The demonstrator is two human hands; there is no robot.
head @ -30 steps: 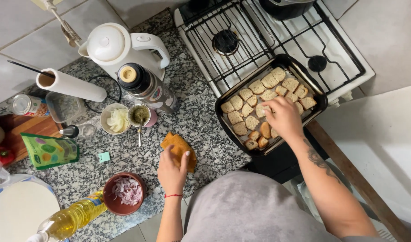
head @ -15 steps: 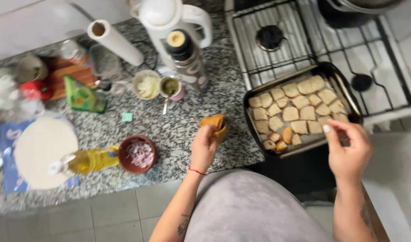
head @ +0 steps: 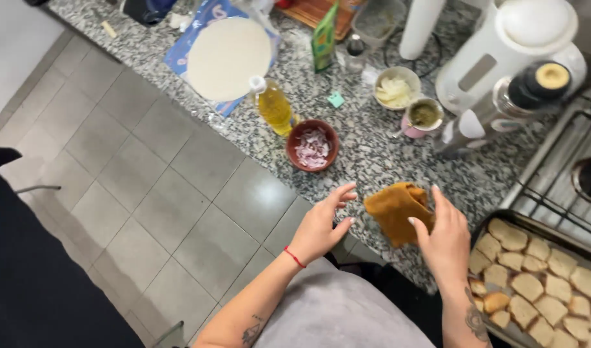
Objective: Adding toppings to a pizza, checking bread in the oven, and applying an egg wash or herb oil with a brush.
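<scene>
Mustard-yellow cloth (head: 397,211) lies on the granite table (head: 366,151) edge between both hands; right hand (head: 445,238) touches it, fingers loosely spread, left hand (head: 324,222) open just beside

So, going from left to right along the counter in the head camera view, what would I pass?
White round disc → oil bottle → brown bowl of chopped onion → left hand → orange cloth → right hand → baking tray of bread pieces.
</scene>
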